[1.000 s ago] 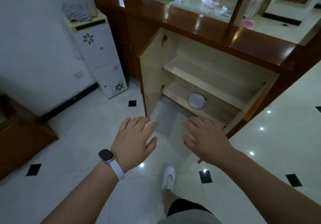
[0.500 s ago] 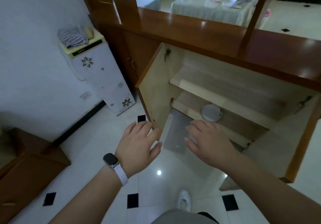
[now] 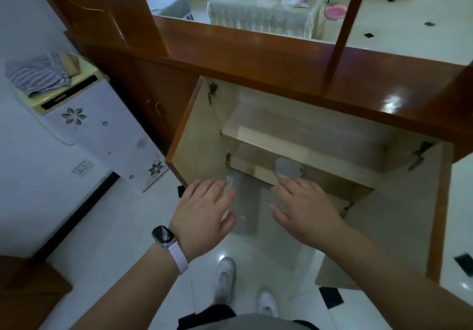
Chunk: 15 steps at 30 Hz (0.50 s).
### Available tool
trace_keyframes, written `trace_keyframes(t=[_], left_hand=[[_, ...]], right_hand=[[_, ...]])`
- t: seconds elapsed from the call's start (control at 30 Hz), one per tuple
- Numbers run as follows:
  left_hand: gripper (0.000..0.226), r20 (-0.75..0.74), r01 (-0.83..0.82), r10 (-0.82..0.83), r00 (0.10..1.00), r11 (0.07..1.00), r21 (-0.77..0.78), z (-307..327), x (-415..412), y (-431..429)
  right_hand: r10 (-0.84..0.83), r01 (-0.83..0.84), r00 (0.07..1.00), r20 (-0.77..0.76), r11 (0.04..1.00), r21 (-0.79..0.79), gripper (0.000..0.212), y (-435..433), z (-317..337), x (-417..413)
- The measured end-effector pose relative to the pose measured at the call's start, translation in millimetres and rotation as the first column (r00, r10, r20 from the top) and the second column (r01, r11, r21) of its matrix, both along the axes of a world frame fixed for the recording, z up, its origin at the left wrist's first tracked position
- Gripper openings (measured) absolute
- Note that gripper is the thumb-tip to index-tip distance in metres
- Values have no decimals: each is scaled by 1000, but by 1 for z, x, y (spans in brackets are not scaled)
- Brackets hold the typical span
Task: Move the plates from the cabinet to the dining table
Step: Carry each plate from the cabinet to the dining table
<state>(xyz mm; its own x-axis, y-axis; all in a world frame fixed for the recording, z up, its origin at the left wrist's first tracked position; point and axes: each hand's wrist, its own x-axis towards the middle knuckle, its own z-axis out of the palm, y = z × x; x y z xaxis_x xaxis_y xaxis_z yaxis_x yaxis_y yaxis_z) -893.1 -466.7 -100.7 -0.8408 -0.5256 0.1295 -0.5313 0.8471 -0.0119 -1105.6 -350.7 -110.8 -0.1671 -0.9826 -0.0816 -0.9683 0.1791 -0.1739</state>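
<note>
A pale round plate (image 3: 288, 167) lies on the lower shelf of the open wooden cabinet (image 3: 302, 135), partly under the upper shelf. My right hand (image 3: 305, 208) reaches forward with spread fingers, its fingertips just in front of the plate and apart from it. My left hand (image 3: 204, 213), with a watch on the wrist, is held out flat beside it and holds nothing. The dining table (image 3: 263, 9), covered with a pale cloth, stands beyond the cabinet top.
Both cabinet doors stand open: the left door (image 3: 197, 137) by my left hand, the right door (image 3: 419, 217) on the right. A white floral appliance (image 3: 102, 130) stands at the left wall. A pink basin (image 3: 335, 12) lies by the table. My feet (image 3: 225, 278) stand on glossy white tiles.
I have stepped closer to the cabinet. Both hands have moved forward, and my right fingertips now sit nearer the plate. Both stay open and empty.
</note>
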Motion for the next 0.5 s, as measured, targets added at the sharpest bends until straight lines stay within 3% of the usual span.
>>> trace_keyframes(t=[0.5], left_hand=[[38,-74,368,-365,928,929,35,-18,-97,-145]], right_hand=[[-422,414,898,-121,906,-88,42,-64,10,-36]])
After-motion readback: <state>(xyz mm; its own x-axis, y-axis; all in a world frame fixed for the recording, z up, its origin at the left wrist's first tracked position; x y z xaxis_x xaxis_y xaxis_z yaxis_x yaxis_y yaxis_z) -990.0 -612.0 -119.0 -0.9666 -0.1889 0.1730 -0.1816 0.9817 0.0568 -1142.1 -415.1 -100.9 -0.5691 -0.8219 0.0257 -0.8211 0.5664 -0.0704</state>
